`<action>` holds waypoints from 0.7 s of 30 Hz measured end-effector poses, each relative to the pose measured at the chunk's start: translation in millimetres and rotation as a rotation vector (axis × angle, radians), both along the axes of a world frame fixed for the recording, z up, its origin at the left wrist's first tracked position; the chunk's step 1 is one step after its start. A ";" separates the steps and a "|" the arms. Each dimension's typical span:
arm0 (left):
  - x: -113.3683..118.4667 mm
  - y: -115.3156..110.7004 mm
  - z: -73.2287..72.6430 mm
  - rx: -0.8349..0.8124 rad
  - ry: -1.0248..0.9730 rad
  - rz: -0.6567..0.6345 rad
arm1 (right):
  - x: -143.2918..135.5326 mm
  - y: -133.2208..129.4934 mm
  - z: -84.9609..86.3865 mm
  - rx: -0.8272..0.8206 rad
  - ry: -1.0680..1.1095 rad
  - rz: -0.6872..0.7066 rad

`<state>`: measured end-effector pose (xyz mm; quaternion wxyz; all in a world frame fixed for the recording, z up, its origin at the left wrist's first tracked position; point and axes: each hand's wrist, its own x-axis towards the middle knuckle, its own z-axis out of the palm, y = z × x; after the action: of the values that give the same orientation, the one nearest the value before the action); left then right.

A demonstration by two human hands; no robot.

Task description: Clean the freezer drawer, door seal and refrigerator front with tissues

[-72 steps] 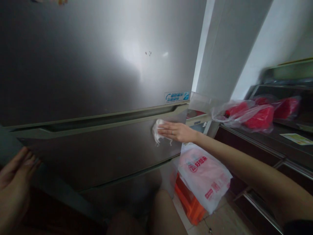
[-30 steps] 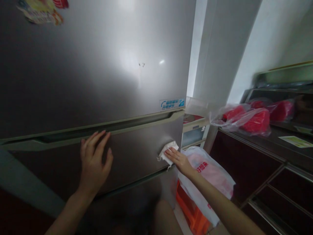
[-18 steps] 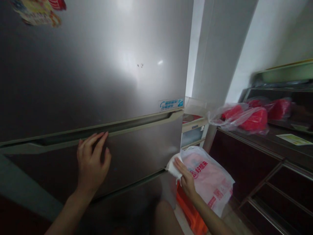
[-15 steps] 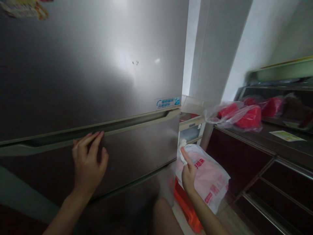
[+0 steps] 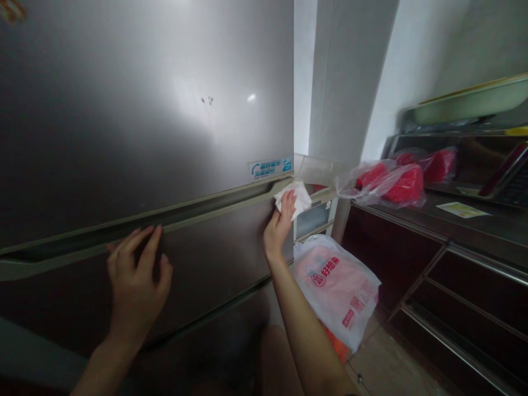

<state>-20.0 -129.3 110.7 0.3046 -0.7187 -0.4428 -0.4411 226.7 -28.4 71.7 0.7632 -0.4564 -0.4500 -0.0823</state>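
Observation:
A silver refrigerator (image 5: 124, 126) fills the left and middle of the head view. My left hand (image 5: 136, 280) rests its fingertips on the top lip of the middle drawer (image 5: 218, 242), thumb apart and nothing held. Further right, at that drawer's upper right corner, my right hand (image 5: 279, 225) presses a folded white tissue or cloth (image 5: 302, 197) to the edge. Its fingers lie over the white piece and hide part of it. Above the drawer gap, a blue-lettered sticker (image 5: 270, 168) is on the upper door.
A white plastic bag (image 5: 334, 291) with red print sits right of the refrigerator, over something orange (image 5: 338, 346). Red items in clear plastic (image 5: 402, 179) and a card (image 5: 462, 209) lie on the dark counter above dark cabinets (image 5: 391, 247). A pale tray (image 5: 474, 104) stands higher up.
My right hand has moved up and left from in front of the white bag to the drawer's right corner, bringing the white piece along. My left hand stays on the lip. The view has shifted right.

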 end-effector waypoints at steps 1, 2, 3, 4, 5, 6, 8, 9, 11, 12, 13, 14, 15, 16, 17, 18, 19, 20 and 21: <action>-0.3 0.2 0.1 0.005 0.003 0.000 | 1.5 3.0 2.4 -0.008 -0.014 -0.024; -0.7 0.6 0.2 0.010 0.006 0.000 | 3.6 5.5 3.7 -0.015 -0.027 -0.043; -1.1 1.1 0.2 0.016 0.010 -0.002 | 6.0 7.4 3.7 -0.022 -0.043 -0.052; -1.5 1.7 0.2 0.021 0.015 -0.002 | 8.4 8.6 1.9 -0.031 -0.062 -0.056; -2.0 2.2 0.2 0.022 0.020 -0.002 | 10.7 9.0 -1.8 -0.040 -0.082 -0.056; -2.3 2.6 0.1 0.024 0.023 -0.001 | 12.8 8.6 -7.6 -0.049 -0.104 -0.054; -2.6 2.7 0.1 0.021 0.024 0.000 | 16.7 5.8 -25.2 -0.066 -0.144 -0.049; -2.5 2.5 0.2 0.020 0.021 0.000 | 18.4 3.6 -36.6 -0.075 -0.162 -0.045; -2.0 1.7 0.4 0.015 0.015 0.001 | 20.8 -2.4 -63.1 -0.099 -0.185 -0.033; -1.7 1.2 0.5 0.010 0.014 0.002 | 21.3 -6.2 -77.6 -0.116 -0.180 -0.026; -1.5 0.7 0.7 0.006 0.015 0.003 | 20.9 -10.3 -92.4 -0.140 -0.162 -0.015; -1.4 0.3 0.8 0.002 0.018 0.006 | 19.7 -14.9 -107.4 -0.166 -0.124 -0.002; -1.4 0.0 0.9 -0.002 0.023 0.008 | 17.4 -19.6 -122.1 -0.196 -0.070 0.016; -1.4 -0.2 1.1 -0.003 0.026 0.011 | 14.1 -24.3 -136.1 -0.230 -0.001 0.033; -1.5 -0.3 1.3 -0.003 0.029 0.013 | 9.8 -28.6 -149.2 -0.255 0.076 0.050; -1.5 -0.3 1.5 -0.003 0.031 0.016 | 4.7 -32.3 -161.0 -0.274 0.147 0.066; -1.6 -0.2 1.7 -0.001 0.034 0.019 | -0.8 -34.9 -170.8 -0.288 0.216 0.072; -1.6 -0.1 1.8 0.001 0.037 0.022 | -6.5 -36.3 -178.5 -0.297 0.281 0.070; -1.5 0.1 1.9 0.003 0.041 0.025 | -12.0 -36.4 -183.5 -0.302 0.337 0.062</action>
<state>-21.6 -129.2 112.6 0.3203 -0.7213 -0.4449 -0.4232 214.7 -64.8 -111.8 0.7527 -0.5587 -0.3371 0.0872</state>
